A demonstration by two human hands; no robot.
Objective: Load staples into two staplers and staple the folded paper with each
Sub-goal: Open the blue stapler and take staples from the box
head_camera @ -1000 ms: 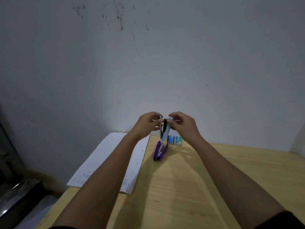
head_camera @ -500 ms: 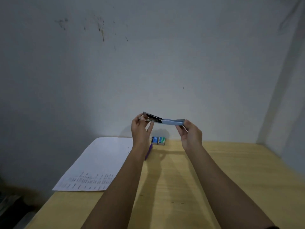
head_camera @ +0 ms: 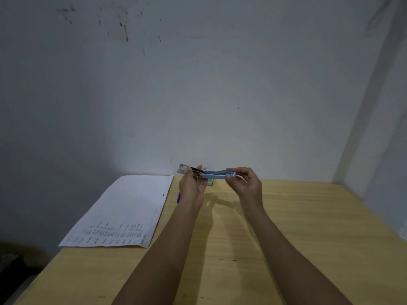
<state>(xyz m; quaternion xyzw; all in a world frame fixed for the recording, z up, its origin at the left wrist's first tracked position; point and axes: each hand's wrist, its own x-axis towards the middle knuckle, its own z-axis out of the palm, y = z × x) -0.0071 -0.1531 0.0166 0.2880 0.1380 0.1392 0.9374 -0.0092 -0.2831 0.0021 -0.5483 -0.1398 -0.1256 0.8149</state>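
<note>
— What are your hands holding?
— My left hand pinches the metal end of the blue stapler and my right hand grips its plastic end. It is spread open, in the air, right of the paper.
— The other stapler?
— The purple stapler lies just right of the paper, mostly hidden by my left wrist.

You hold the blue stapler swung open and nearly level in the air over the far side of the wooden table, your left hand gripping its metal end and your right hand pinching its blue end. Just below it a staple box shows, and a sliver of the purple stapler shows beside your left wrist. The printed paper lies flat on the table to your left.
</note>
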